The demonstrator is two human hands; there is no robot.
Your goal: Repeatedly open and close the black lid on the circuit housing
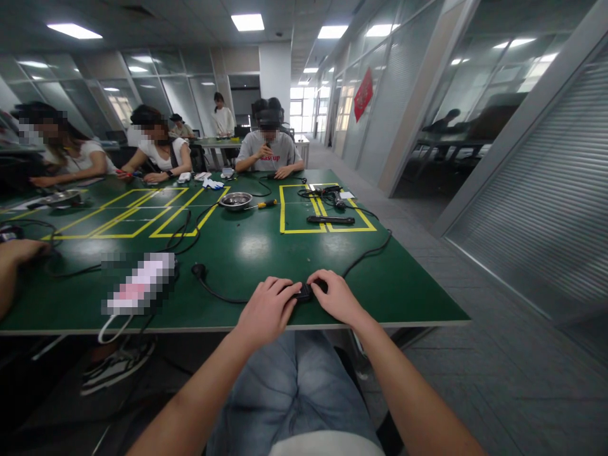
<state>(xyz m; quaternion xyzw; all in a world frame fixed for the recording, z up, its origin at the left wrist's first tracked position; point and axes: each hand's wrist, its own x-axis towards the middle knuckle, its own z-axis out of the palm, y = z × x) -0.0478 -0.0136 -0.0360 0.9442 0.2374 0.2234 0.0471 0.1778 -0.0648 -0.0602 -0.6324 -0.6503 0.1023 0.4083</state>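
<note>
Near the front edge of the green table, my left hand [270,305] lies over a small black power adapter [304,292], its fingers curled around it. My right hand [336,295] has its thumb and fingers bent together at the adapter's right end, where a black cord [365,254] leads off to the right. My fingers partly cover the adapter. From under my left hand another cord [223,296] runs left to a black plug [198,271] lying on the tabletop.
Farther back lie a black bar-shaped device [330,220], a tangle of black cable [318,192], a metal bowl [236,201] and a yellow-handled screwdriver [267,204]. A blurred white and pink object [142,283] lies left. Another person's hand [21,250] rests at far left.
</note>
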